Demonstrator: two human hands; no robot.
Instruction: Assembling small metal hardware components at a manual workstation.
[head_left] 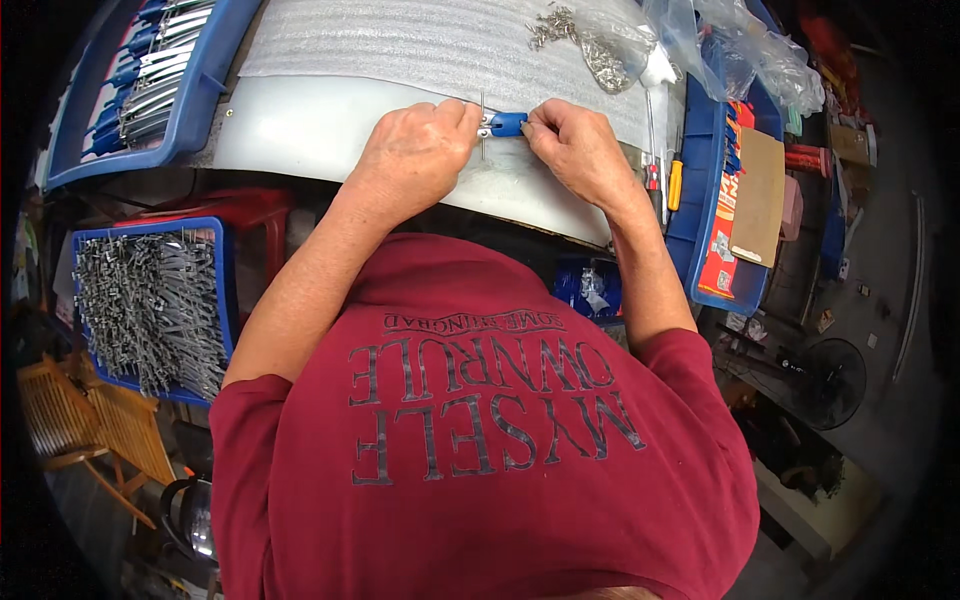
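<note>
A small blue and metal piece lies level between my two hands over the white work surface. My left hand is closed at its metal end, with the fingertips partly hidden behind the knuckles. At the blue end, my right hand is closed in a pinch; a tiny part may be between thumb and finger, too small to name. A thin metal pin stands crosswise beside my left fingers, its lower end showing below the piece. What tool the piece belongs to cannot be told.
White foam sheet covers the table's far part, with small metal parts in a plastic bag. Screwdrivers lie at right beside a blue crate. Blue-handled metal pieces fill a blue tray; another crate holds many metal parts.
</note>
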